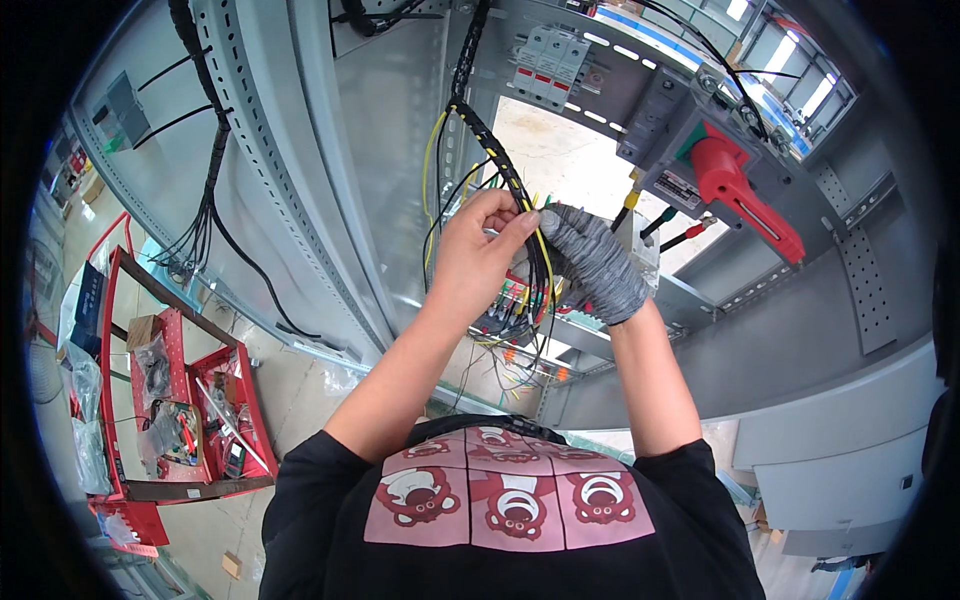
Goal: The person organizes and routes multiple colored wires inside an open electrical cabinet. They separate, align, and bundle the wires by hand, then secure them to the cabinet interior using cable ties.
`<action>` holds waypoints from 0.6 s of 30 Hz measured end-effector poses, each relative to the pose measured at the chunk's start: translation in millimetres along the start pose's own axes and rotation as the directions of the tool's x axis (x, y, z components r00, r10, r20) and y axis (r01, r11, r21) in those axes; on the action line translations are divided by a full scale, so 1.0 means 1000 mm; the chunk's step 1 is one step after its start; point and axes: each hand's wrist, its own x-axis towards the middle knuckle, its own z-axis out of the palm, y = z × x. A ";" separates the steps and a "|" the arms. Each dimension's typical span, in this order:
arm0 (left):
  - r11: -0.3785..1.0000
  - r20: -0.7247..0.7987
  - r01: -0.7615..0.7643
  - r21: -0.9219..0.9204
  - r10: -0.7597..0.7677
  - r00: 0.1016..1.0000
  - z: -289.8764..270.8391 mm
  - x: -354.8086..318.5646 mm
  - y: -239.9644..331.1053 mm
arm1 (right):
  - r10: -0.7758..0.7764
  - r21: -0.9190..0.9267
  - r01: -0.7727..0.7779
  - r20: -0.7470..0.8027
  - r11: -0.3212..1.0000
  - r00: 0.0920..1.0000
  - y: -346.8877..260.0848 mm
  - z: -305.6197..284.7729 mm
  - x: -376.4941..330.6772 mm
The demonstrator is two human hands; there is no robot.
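I see my bare left hand (pixel 478 255) and gloved right hand (pixel 592 262) together, both pinching the wire bundle (pixel 528 262), steadying it before the far cabinet (pixel 390 130).

An electrical assembly workshop: open grey switchgear cabinet (pixel 300 180), wire bundles (pixel 520 260), red tool cart (pixel 190 400).

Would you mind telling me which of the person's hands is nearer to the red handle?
Right. The gloved right hand sits just below-left of the red handle; the bare left hand is farther left, across the wire bundle.
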 end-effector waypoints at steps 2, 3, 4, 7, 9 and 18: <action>1.000 0.018 0.014 -0.001 -0.014 1.000 -0.001 -0.001 0.004 | -0.035 -0.159 0.025 -0.063 0.987 0.997 -0.011 0.002 -0.002; 1.000 0.039 0.021 -0.018 -0.020 0.999 0.000 0.000 0.005 | -0.094 -0.170 0.079 -0.083 0.982 0.992 -0.012 0.004 -0.004; 0.999 0.059 0.027 -0.034 -0.025 0.998 0.001 0.000 0.006 | -0.153 -0.182 0.133 -0.101 0.974 0.983 -0.014 0.006 -0.005; 0.997 0.099 0.073 -0.018 -0.071 0.993 -0.003 0.000 0.012 | -0.195 -0.207 0.181 -0.049 0.962 0.980 -0.017 0.005 -0.005; 0.995 0.134 0.097 -0.020 -0.094 0.987 -0.008 0.002 0.008 | -0.198 -0.209 0.187 -0.035 0.960 0.980 -0.016 0.003 -0.003; 0.952 0.186 0.204 -0.229 -0.163 0.969 -0.012 0.005 0.000 | -0.244 -0.418 0.201 -0.053 0.886 0.968 -0.016 0.004 0.004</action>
